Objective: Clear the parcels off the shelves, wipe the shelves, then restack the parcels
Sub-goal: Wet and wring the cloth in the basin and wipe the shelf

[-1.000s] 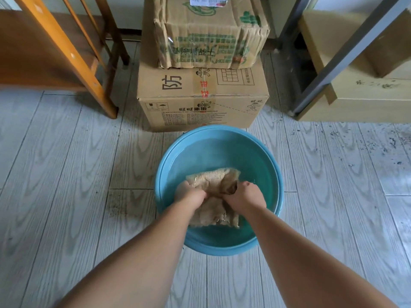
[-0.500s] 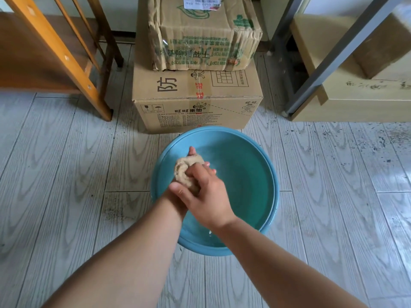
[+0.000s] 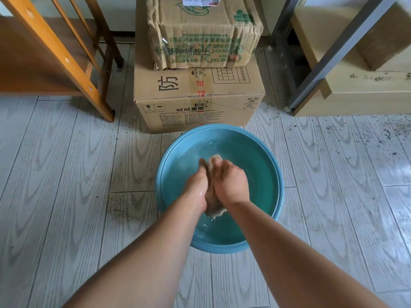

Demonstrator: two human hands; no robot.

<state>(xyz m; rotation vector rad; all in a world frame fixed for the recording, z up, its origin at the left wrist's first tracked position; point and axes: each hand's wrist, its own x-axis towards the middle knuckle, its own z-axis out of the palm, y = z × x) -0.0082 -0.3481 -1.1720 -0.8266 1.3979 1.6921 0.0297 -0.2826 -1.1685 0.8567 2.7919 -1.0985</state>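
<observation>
A wet beige cloth (image 3: 214, 210) is squeezed between my two hands above a blue basin (image 3: 270, 162) holding water on the floor. My left hand (image 3: 198, 181) grips the cloth from the left, and my right hand (image 3: 231, 183) grips it from the right, side by side. The cloth's ends stick out above the fingers and below the wrists. Behind the basin stand two stacked cardboard parcels: a large box (image 3: 198, 101) on the floor and a crumpled smaller box (image 3: 204, 32) on top of it.
A wooden ladder-like frame (image 3: 57, 52) leans at the back left. At the back right stand a grey metal shelf leg (image 3: 338, 52) and pale boxes (image 3: 367, 90). The grey plank floor (image 3: 66, 185) shows dark dirt specks at right.
The cloth lay spread in the water one second ago. Both hands then bunched it into a ball and lifted it, and now they wring it lengthwise side by side above the basin.
</observation>
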